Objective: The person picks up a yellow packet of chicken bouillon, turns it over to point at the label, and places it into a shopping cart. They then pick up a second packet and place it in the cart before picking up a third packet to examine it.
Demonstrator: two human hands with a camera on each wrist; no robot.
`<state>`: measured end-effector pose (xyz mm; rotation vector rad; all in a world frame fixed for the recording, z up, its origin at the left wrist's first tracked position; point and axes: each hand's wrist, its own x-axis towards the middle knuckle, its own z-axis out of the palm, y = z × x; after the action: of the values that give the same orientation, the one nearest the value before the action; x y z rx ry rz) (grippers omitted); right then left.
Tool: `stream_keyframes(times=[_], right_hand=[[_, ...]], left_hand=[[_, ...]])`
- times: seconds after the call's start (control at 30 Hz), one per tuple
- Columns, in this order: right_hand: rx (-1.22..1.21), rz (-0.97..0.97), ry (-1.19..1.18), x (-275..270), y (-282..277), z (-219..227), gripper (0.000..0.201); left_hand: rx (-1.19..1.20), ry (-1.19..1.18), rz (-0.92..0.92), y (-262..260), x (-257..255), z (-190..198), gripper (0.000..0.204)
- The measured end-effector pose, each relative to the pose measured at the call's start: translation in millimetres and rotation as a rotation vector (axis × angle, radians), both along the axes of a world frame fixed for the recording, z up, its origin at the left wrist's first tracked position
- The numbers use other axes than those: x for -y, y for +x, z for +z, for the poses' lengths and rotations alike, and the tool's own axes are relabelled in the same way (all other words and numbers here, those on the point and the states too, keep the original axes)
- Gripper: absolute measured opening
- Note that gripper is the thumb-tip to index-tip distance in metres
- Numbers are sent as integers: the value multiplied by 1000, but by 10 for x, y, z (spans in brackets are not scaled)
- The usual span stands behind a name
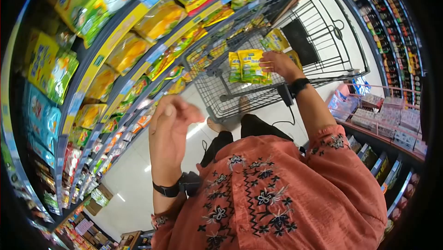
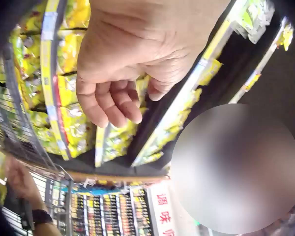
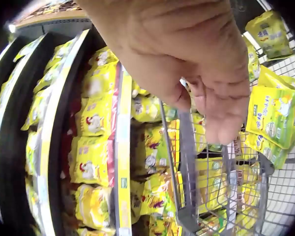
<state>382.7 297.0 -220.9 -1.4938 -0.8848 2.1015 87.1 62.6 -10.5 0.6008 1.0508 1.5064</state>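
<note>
1. Head view: a dark wire-mesh shopping cart [image 1: 258, 93] stands on pale floor tiles [image 1: 131, 183] in front of a person in a coral-red shirt with black embroidered flowers [image 1: 277, 190].
2. Several glossy yellow-and-green plastic packets [image 1: 249, 67] are grouped over the cart's basket mesh; whether they rest on it is hard to tell. Another yellow packet [image 1: 275, 40] is deeper within the cart.
3. The right hand [image 1: 278, 64] is above the cart, beside the grouped packets. Its fingers are loosely bent with nothing between them; I cannot tell whether the fingertips touch the packets.
4. The left hand [image 1: 173, 123] is in the air to the left of the cart, well apart from the packets. Its fingers curve loosely, gripping nothing.
5. Left of the cart runs grey shelving with yellow label rails [image 1: 104, 51], filled with mostly yellow bags [image 1: 159, 19].
6. Right of the cart are a tall rack of small dark jars [image 1: 390, 24] and, nearer the person, stacked small pale boxes [image 1: 383, 117].
</note>
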Motion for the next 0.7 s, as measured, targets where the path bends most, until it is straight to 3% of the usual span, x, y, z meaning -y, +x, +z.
stream_keyframes(times=[0.13, 0.4, 0.47, 0.53, 0.63, 0.7], right_hand=[[135, -105, -113, -399, 165, -653, 34], [589, 198, -238, -551, 395, -1982, 24], [675, 618, 21, -537, 519, -2274, 25], [741, 436, -44, -485, 480, -2351, 38], [688, 451, 2, -445, 478, -2370, 34], [671, 356, -67, -442, 428, -2298, 31]], left_hand=[[-77, -206, 186, 62, 30, -355, 29], [-122, -478, 222, 374, -124, -581, 31], [-144, -516, 217, 421, -192, -595, 31], [-149, -545, 220, 461, -241, -627, 31], [-138, -576, 230, 489, -281, -674, 31], [-130, -593, 238, 525, -308, -689, 32]])
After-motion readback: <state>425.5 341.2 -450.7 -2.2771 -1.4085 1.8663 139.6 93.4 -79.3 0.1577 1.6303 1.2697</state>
